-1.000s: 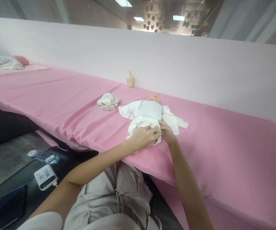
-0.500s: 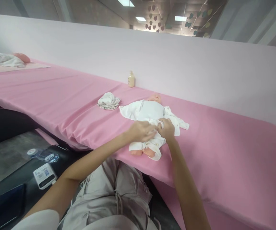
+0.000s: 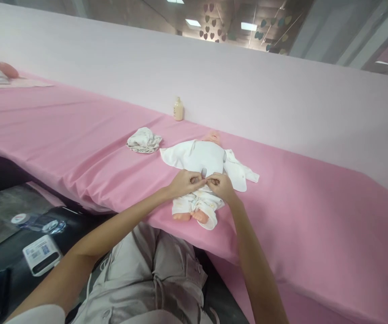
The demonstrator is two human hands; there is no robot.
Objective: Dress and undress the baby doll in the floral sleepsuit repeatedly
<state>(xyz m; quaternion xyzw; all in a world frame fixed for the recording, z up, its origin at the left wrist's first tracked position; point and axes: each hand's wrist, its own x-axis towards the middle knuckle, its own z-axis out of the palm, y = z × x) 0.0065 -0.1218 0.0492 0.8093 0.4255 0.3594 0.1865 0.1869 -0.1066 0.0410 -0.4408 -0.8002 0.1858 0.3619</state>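
Note:
A baby doll (image 3: 213, 136) lies on its back, head toward the wall, its bare feet pointing at me. A white baby top (image 3: 237, 173) is spread under and beside its pale torso, one sleeve stretched to the right. White patterned baby pants (image 3: 198, 201) cover its legs. At the waist, my left hand (image 3: 186, 183) and my right hand (image 3: 222, 185) meet almost fingertip to fingertip. Both are closed in a pinch on the upper edge of the pants; the exact bit of cloth between the fingers is partly hidden.
A folded cloth (image 3: 144, 140) lies left of the doll, and a pump bottle (image 3: 178, 110) stands by the wall. Another doll (image 3: 5, 69) lies far left on the pink table cover (image 3: 79, 117). A black seat beside me holds a white device (image 3: 42, 254) and a plastic bottle (image 3: 38, 222).
My left hand, blurred before, has come to a pinch at the waist. My right hand has changed from a fist-like grasp to a fingertip pinch beside it. The view has shifted slightly right.

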